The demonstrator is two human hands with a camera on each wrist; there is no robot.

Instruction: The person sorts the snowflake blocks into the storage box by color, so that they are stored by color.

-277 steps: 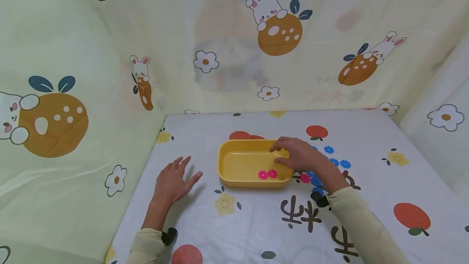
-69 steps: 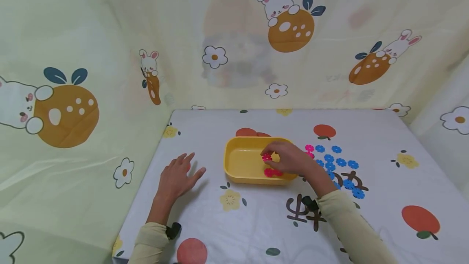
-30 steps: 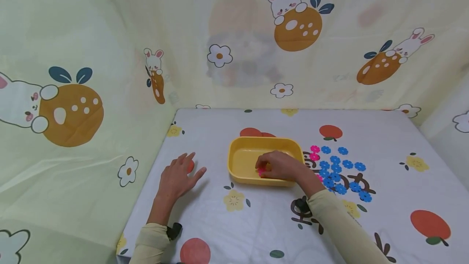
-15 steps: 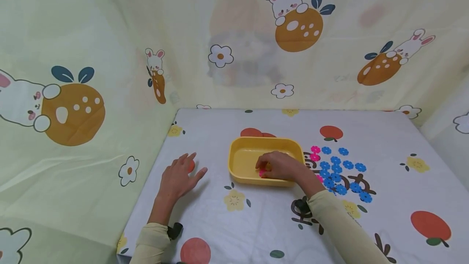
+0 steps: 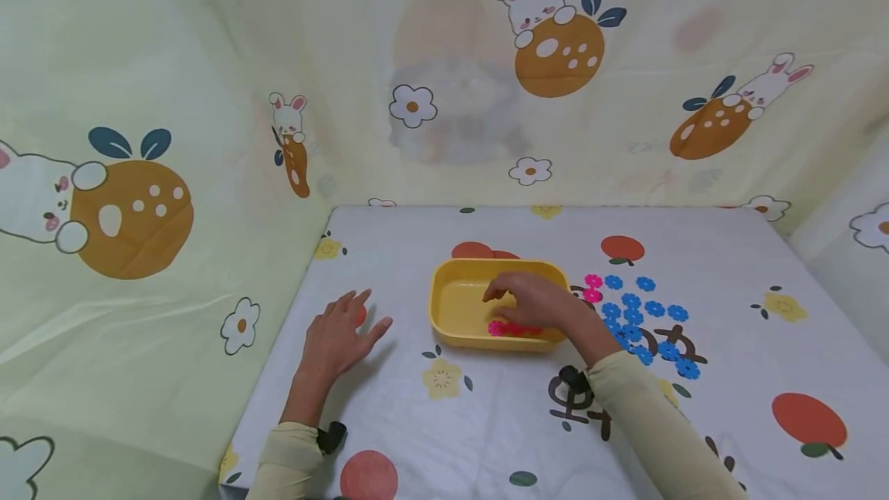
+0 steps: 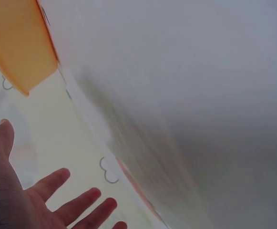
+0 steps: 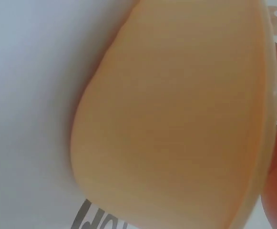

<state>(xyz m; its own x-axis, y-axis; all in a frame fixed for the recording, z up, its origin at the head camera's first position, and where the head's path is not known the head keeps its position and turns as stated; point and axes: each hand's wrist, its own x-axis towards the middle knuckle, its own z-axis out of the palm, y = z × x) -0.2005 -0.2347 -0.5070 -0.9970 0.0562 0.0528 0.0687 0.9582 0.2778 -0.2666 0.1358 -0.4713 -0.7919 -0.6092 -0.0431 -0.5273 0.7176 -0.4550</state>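
Note:
My right hand [image 5: 536,303] hovers inside the right half of a yellow tray [image 5: 453,309], thumb and fingers parted and nothing between them. Below its fingertips, pink flower-shaped pieces [image 5: 496,328] lie in a row along the tray's near side, partly hidden by the hand. In the right wrist view the tray's outer wall [image 7: 167,109] hides most of that hand. Left of the tray, my left hand [image 5: 336,338] is spread over the table, holding nothing; its splayed fingers also show in the left wrist view, away from the tray [image 6: 21,47].
Several blue flower-shaped pieces [image 5: 631,332] are scattered right of the tray, partly behind the right forearm. Two pink pieces [image 5: 593,282] lie at their left edge. A printed cloth [image 5: 389,423] covers the table, and patterned curtains [image 5: 458,99] enclose it.
My right hand brought a pink flower piece down to the tray's near side, let go and rose slightly. The tray's pink row has grown since the oldest frame. The left hand stayed nearly still.

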